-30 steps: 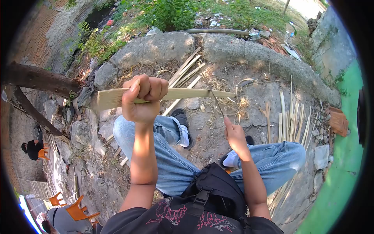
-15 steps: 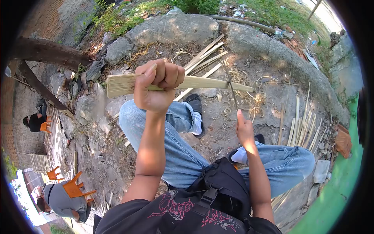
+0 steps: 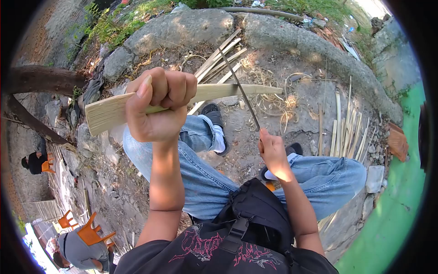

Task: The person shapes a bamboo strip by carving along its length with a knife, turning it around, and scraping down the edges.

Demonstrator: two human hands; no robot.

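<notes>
My left hand (image 3: 159, 102) is closed in a fist around a flat pale strip of split wood (image 3: 107, 113), which looks like bamboo. The strip's broad frayed end sticks out to the left, and its thinner end reaches right, bending slightly. In my right hand (image 3: 273, 150) is a knife with a long, narrow dark blade (image 3: 246, 101); its handle is hidden in the grip. The blade crosses the strip at a slant, between my left fist and the thin end. Whether its edge bites into the wood, I cannot tell.
Pale strips (image 3: 349, 130) lie in a bundle at right, more beyond my feet. Curled shavings (image 3: 289, 102) litter the ground. A low stone kerb (image 3: 310, 45) curves behind. At left are wooden posts (image 3: 45, 79) and two people near orange chairs (image 3: 89, 230).
The knife has moved along the strip toward my left fist, away from the thin end. The view has shifted a little, and the strip's broad end now appears lower and farther left.
</notes>
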